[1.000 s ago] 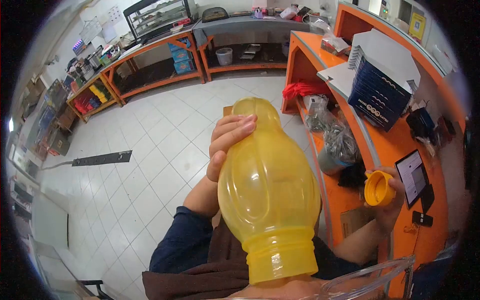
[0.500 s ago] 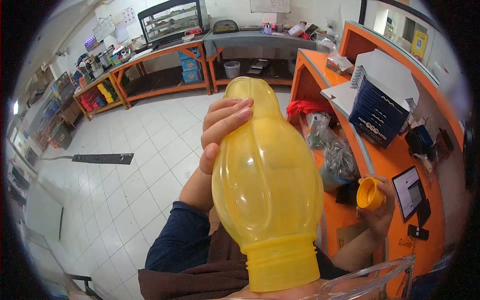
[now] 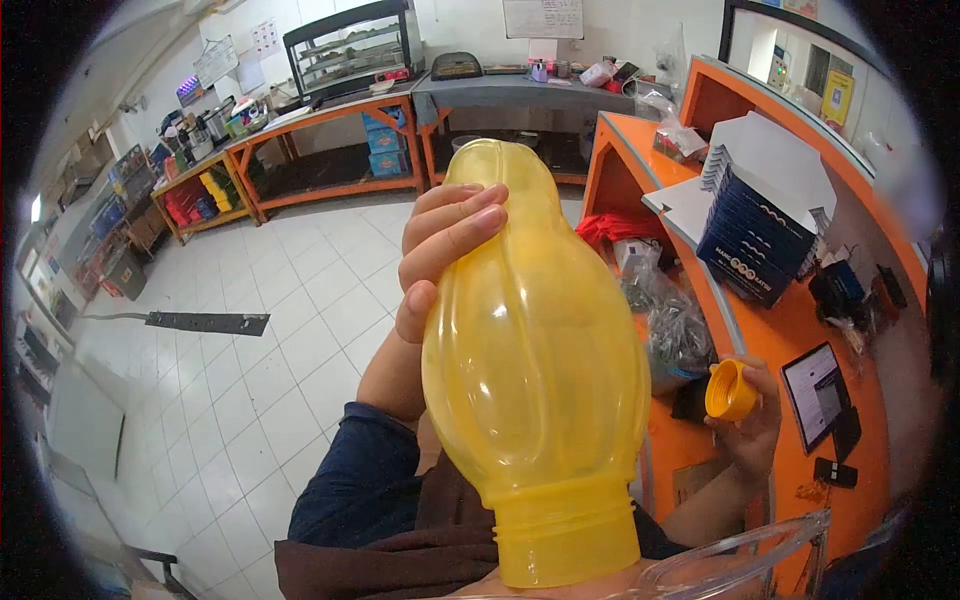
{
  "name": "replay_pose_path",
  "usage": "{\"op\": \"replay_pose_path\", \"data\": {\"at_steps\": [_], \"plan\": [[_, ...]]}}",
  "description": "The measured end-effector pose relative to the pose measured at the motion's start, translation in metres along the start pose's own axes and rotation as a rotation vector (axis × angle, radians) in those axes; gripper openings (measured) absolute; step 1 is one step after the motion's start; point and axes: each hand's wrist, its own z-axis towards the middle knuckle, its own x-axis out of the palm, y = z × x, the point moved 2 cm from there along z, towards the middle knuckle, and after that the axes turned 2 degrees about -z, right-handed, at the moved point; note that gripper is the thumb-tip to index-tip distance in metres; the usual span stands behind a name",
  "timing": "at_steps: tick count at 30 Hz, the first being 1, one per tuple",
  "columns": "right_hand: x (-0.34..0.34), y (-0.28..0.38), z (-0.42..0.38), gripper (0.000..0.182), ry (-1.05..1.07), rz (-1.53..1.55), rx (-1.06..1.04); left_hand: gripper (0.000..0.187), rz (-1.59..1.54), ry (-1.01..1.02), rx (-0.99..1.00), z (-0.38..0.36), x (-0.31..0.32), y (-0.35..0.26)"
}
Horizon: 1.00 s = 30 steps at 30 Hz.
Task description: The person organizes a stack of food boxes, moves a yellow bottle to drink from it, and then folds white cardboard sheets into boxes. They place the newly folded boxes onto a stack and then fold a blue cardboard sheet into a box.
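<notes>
A translucent yellow water bottle [image 3: 540, 350] fills the middle of the head view, tipped with its base up and away and its threaded neck at the bottom edge, close to my face. My left hand [image 3: 440, 250] is wrapped round its narrow waist near the base, fingers on top. Over on the right, my right hand [image 3: 755, 425] is closed on a yellow screw cap [image 3: 730, 390], whose open, ridged inside faces left. The bottle's mouth is hidden at the lower edge.
An orange counter [image 3: 800, 330] on the right bears stacked dark-blue boxes [image 3: 755, 235], a tablet [image 3: 815, 390] and a phone [image 3: 835, 472]. Bagged items [image 3: 675, 320] sit on the shelf beside it. A black floor strip [image 3: 205, 322] lies left; a glass display case [image 3: 350, 50] stands behind.
The bottle's base has risen slightly in view, with my left hand still around it. My right hand and the cap have shifted a little left, and the cap has turned.
</notes>
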Motion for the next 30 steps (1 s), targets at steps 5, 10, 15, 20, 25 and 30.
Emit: {"op": "replay_pose_path", "data": {"at_steps": [5,10,15,20,25,30], "plan": [[-0.0001,0.0011,-0.0003,0.061,0.001,-0.012,0.008,0.068,0.022,0.023,-0.018,0.0036,-0.0016,-0.0016],[0.001,0.0009,-0.0017,0.062,-0.018,0.007,0.021,0.067,-0.001,-0.032,0.026,0.0007,0.0022,0.0036],[0.0004,0.0011,-0.0022,0.061,-0.009,-0.007,0.017,0.066,0.001,-0.031,0.019,0.0014,0.0019,0.0044],[-0.0028,-0.0017,-0.0043,0.06,-0.002,0.0,0.021,0.066,0.002,0.002,-0.017,0.003,0.0,0.0038],[-0.0006,-0.0006,-0.0035,0.06,-0.008,-0.003,0.016,0.067,-0.004,0.048,-0.016,0.0058,-0.0065,0.0054],[-0.0011,0.0005,-0.0033,0.06,-0.003,-0.024,0.0,0.067,0.013,0.036,-0.02,0.0052,-0.0048,0.0042]]}}
